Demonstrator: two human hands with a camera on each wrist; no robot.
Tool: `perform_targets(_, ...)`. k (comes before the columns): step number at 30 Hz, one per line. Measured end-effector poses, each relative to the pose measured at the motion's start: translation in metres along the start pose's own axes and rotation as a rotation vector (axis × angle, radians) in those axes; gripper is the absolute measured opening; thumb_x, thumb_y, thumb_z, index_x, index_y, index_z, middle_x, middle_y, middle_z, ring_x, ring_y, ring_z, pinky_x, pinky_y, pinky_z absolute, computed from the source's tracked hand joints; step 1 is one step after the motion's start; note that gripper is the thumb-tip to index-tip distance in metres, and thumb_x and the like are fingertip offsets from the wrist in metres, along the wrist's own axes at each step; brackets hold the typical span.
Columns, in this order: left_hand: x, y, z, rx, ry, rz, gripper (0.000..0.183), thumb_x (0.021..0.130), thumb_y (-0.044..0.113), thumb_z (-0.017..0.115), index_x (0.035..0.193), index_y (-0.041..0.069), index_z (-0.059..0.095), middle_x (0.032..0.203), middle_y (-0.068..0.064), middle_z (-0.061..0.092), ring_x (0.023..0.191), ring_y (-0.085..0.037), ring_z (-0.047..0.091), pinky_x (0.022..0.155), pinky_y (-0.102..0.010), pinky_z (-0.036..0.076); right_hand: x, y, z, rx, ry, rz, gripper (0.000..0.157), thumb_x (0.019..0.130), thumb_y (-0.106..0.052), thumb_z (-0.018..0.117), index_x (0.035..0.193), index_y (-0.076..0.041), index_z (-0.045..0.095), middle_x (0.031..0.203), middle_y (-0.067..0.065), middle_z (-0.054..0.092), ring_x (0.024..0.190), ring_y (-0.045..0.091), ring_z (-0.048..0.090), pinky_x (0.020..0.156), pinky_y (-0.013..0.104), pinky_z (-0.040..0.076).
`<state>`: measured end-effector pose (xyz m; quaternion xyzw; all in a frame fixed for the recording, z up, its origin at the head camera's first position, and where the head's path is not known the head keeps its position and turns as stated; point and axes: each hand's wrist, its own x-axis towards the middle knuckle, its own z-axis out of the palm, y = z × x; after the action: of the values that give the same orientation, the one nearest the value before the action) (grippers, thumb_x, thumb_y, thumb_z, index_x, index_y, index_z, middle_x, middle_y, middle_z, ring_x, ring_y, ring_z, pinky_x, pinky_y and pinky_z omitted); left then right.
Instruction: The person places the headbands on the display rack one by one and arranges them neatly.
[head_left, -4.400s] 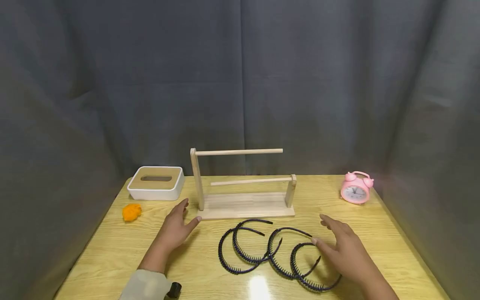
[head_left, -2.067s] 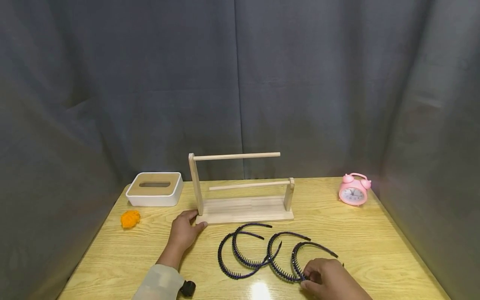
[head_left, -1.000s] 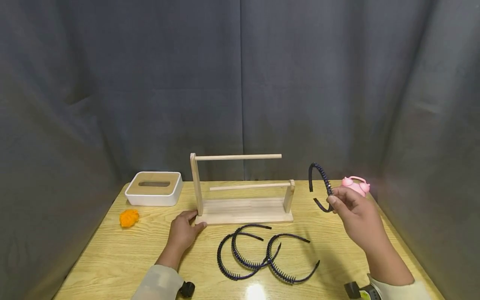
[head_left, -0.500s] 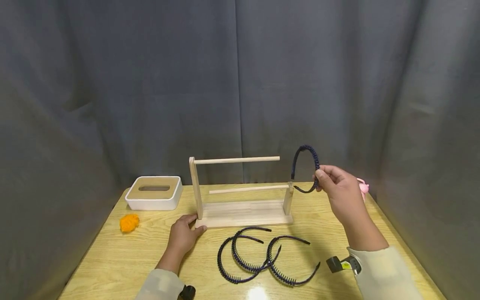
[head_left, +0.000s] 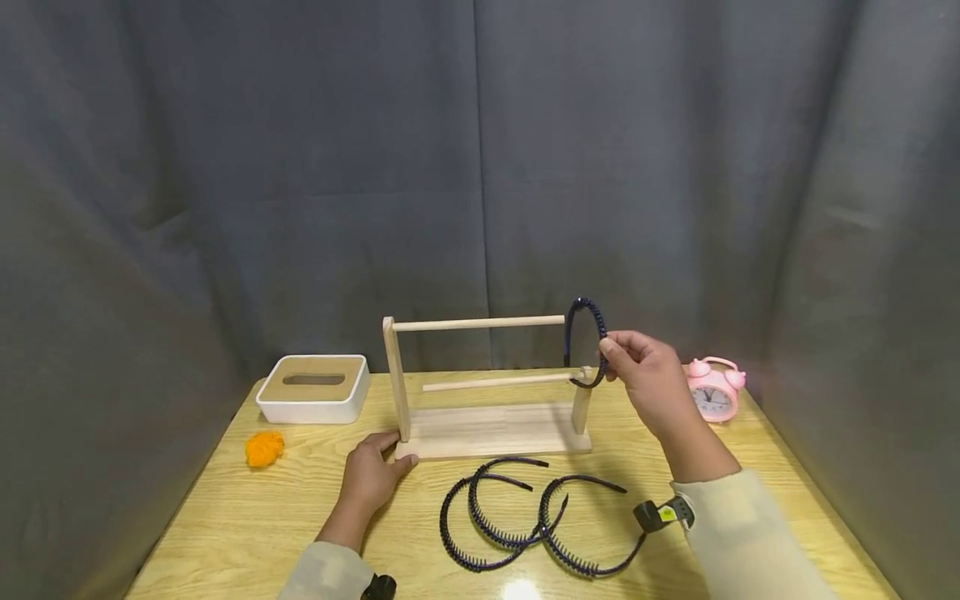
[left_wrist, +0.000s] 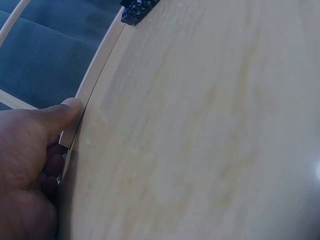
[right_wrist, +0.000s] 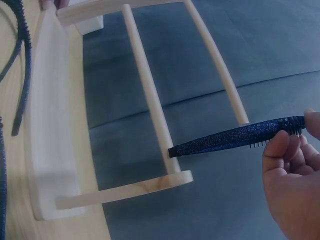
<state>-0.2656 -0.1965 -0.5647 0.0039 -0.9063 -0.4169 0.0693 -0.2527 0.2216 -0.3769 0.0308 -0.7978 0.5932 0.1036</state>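
Observation:
My right hand (head_left: 648, 375) pinches a dark toothed headband (head_left: 601, 321) between thumb and fingers, upright at the free right end of the wooden rack's upper rod (head_left: 480, 323). In the right wrist view, one end of this headband (right_wrist: 225, 137) overlaps the lower rod (right_wrist: 150, 90); whether they touch, I cannot tell. My left hand (head_left: 371, 475) grips the front left corner of the rack's base (head_left: 487, 433). In the left wrist view the thumb of that hand (left_wrist: 25, 160) presses on the base edge (left_wrist: 95, 75), fingers curled behind. Three more headbands (head_left: 558, 546) lie overlapping before the rack.
A white tissue box (head_left: 311, 412) with a wood-look lid stands back left, an orange pompom (head_left: 264, 448) in front of it. The pink alarm clock (head_left: 712, 396) sits back right, behind my right forearm. Dark curtains (head_left: 480, 167) hang behind the table (head_left: 247, 533).
My right hand picked up the rightmost headband, lifted it and carried it left to the upper rod's end. My left hand moved onto the rack's base corner and has stayed there.

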Motion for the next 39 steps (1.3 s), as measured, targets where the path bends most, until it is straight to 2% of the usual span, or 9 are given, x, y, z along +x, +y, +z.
perform_targets(7, 0.002, 0.003, -0.002, 0.023, -0.004, -0.014, 0.054, 0.095, 0.021, 0.087, 0.142, -0.002, 0.071, 0.148, -0.026, 0.065, 0.145, -0.049, 0.056, 0.122, -0.063, 0.046, 0.004, 0.008, 0.008, 0.008, -0.002, 0.020, 0.036, 0.111, -0.028, 0.068, 0.123, 0.005, 0.071, 0.086, -0.009, 0.066, 0.081, 0.009, 0.063, 0.073, 0.022, 0.054)
perform_targets(11, 0.001, 0.003, -0.002, 0.032, 0.002, -0.009, 0.053, 0.095, 0.020, 0.087, 0.141, -0.003, 0.071, 0.148, -0.026, 0.066, 0.144, -0.049, 0.057, 0.121, -0.063, 0.047, 0.005, 0.011, 0.016, 0.019, -0.015, 0.009, 0.035, 0.111, -0.027, 0.067, 0.122, 0.006, 0.071, 0.087, -0.005, 0.066, 0.083, 0.011, 0.063, 0.073, 0.022, 0.055)
perform_targets(19, 0.000, 0.004, -0.002, 0.026, -0.003, -0.005, 0.053, 0.096, 0.020, 0.087, 0.141, -0.003, 0.071, 0.148, -0.026, 0.065, 0.144, -0.049, 0.057, 0.121, -0.063, 0.047, 0.003, 0.015, 0.035, 0.020, -0.031, -0.014, 0.031, 0.111, -0.024, 0.068, 0.120, 0.005, 0.071, 0.087, 0.000, 0.064, 0.082, 0.018, 0.065, 0.065, 0.022, 0.051)
perform_targets(24, 0.000, 0.005, -0.003, 0.028, -0.007, -0.016, 0.056, 0.095, 0.021, 0.087, 0.143, -0.002, 0.070, 0.150, -0.026, 0.064, 0.146, -0.049, 0.055, 0.122, -0.063, 0.046, 0.006, 0.016, 0.045, 0.006, -0.045, -0.050, 0.029, 0.112, -0.023, 0.067, 0.119, 0.005, 0.072, 0.088, 0.005, 0.066, 0.085, 0.023, 0.066, 0.068, 0.022, 0.054)
perform_targets(26, 0.000, 0.005, -0.003, 0.033, -0.007, -0.015, 0.056, 0.095, 0.021, 0.088, 0.143, -0.002, 0.070, 0.150, -0.026, 0.064, 0.145, -0.050, 0.056, 0.122, -0.064, 0.046, 0.007, 0.016, 0.049, 0.006, -0.050, -0.051, 0.029, 0.112, -0.023, 0.066, 0.119, 0.005, 0.072, 0.089, 0.007, 0.067, 0.084, 0.020, 0.065, 0.070, 0.024, 0.055)
perform_targets(31, -0.001, 0.003, -0.003, 0.037, -0.011, -0.014, 0.057, 0.094, 0.021, 0.088, 0.143, -0.002, 0.070, 0.150, -0.025, 0.064, 0.145, -0.049, 0.056, 0.121, -0.064, 0.046, 0.008, 0.014, 0.063, 0.004, -0.058, -0.057, 0.026, 0.111, -0.022, 0.067, 0.118, 0.003, 0.073, 0.090, 0.009, 0.067, 0.082, 0.019, 0.064, 0.068, 0.025, 0.051)
perform_targets(36, -0.001, 0.003, -0.004, 0.031, -0.006, -0.018, 0.057, 0.094, 0.022, 0.088, 0.143, -0.002, 0.070, 0.150, -0.025, 0.064, 0.145, -0.049, 0.056, 0.121, -0.063, 0.047, 0.010, 0.011, 0.079, 0.004, -0.075, -0.066, 0.024, 0.112, -0.023, 0.067, 0.118, 0.000, 0.074, 0.089, 0.006, 0.067, 0.085, 0.027, 0.063, 0.064, 0.025, 0.046)
perform_targets(39, -0.001, 0.003, -0.003, 0.031, -0.003, -0.015, 0.055, 0.095, 0.021, 0.088, 0.142, -0.002, 0.071, 0.148, -0.025, 0.065, 0.144, -0.049, 0.057, 0.121, -0.064, 0.047, 0.010, 0.009, 0.088, -0.002, -0.086, -0.071, 0.024, 0.112, -0.024, 0.066, 0.118, -0.001, 0.074, 0.089, 0.007, 0.067, 0.086, 0.028, 0.063, 0.066, 0.026, 0.047)
